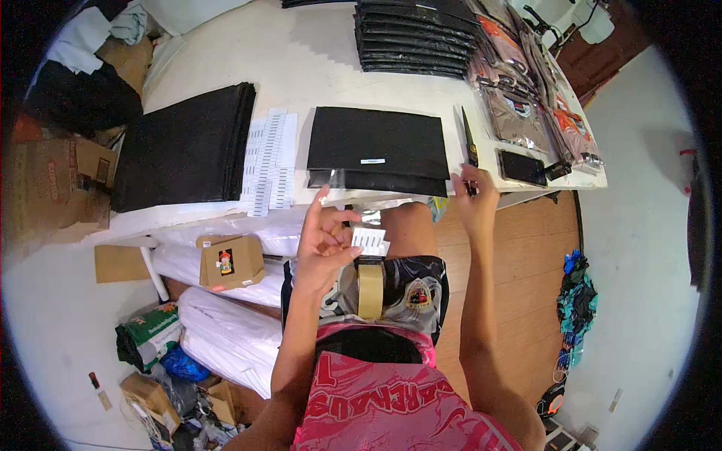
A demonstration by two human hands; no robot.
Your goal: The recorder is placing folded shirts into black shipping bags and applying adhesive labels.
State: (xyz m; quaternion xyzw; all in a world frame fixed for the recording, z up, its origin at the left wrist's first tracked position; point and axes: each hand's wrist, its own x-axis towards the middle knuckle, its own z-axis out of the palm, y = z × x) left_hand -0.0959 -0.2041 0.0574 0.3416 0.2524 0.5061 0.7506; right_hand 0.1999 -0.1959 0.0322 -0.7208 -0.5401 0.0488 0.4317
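My left hand (323, 244) is in front of the table's near edge, pinching a small bundle of white printed labels (368, 240) between thumb and fingers. A see-through piece of tape (336, 179) sticks up at its raised index fingertip, against the lower edge of a flat black pouch (378, 143). That pouch lies on the table with one small white label on it. To the right of the pouch, my right hand (477, 201) is closed at the handles of black scissors (468, 135), whose blades point away from me. A roll of tan tape (370, 292) rests at my lap.
Label sheets (271, 161) lie left of the pouch, beside a stack of black pouches (184, 150). Another black stack (414, 37) stands at the back. A phone (521, 167) and bagged garments (515, 116) are at the right. White wrapped rolls (226, 334) lie below the table.
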